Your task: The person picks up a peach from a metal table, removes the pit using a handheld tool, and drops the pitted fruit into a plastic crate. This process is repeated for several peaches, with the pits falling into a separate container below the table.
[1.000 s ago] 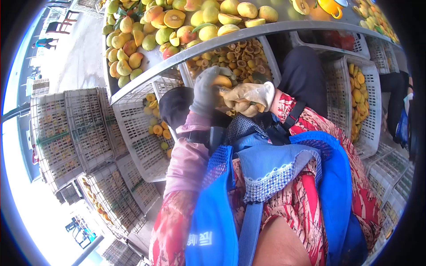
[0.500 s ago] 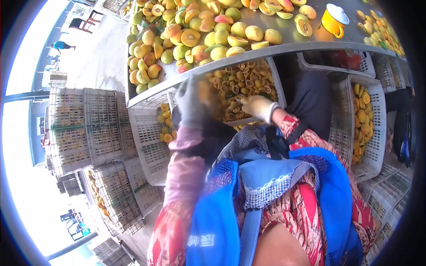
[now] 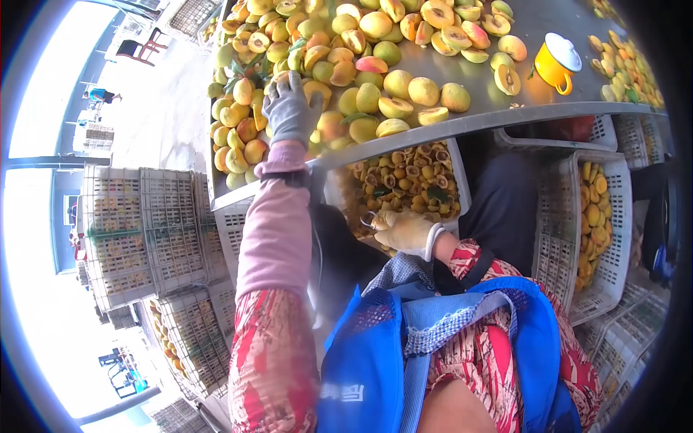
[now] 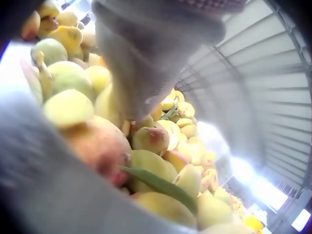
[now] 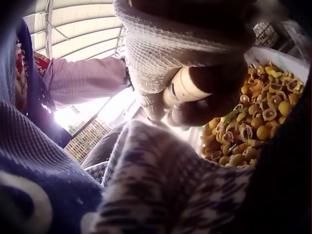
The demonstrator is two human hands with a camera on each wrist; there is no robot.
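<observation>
My left hand (image 3: 287, 110), in a grey glove, lies over the heaped halved and whole fruit (image 3: 339, 54) on the metal table, fingers extended and touching the pile. In the left wrist view the glove (image 4: 148, 53) comes down onto the fruit (image 4: 151, 139) beside a green leaf (image 4: 158, 184). In its pale glove, my right hand (image 3: 406, 232) grips a small tool with a curved metal end (image 3: 368, 220), above the crate of cut fruit pieces. The right wrist view shows the hand (image 5: 170, 63) curled round the tool's wooden handle (image 5: 187, 88).
The metal table edge (image 3: 433, 130) runs between the fruit and my lap. Below it stands a crate of fruit pieces (image 3: 411, 173); another crate (image 3: 610, 216) is at the right. A yellow mug (image 3: 554, 65) stands on the table. Stacked crates (image 3: 119, 231) are at the left.
My hands have parted. The left has gone from my lap up over the table edge onto the fruit pile; the right has stayed low, near the crate. The view has shifted.
</observation>
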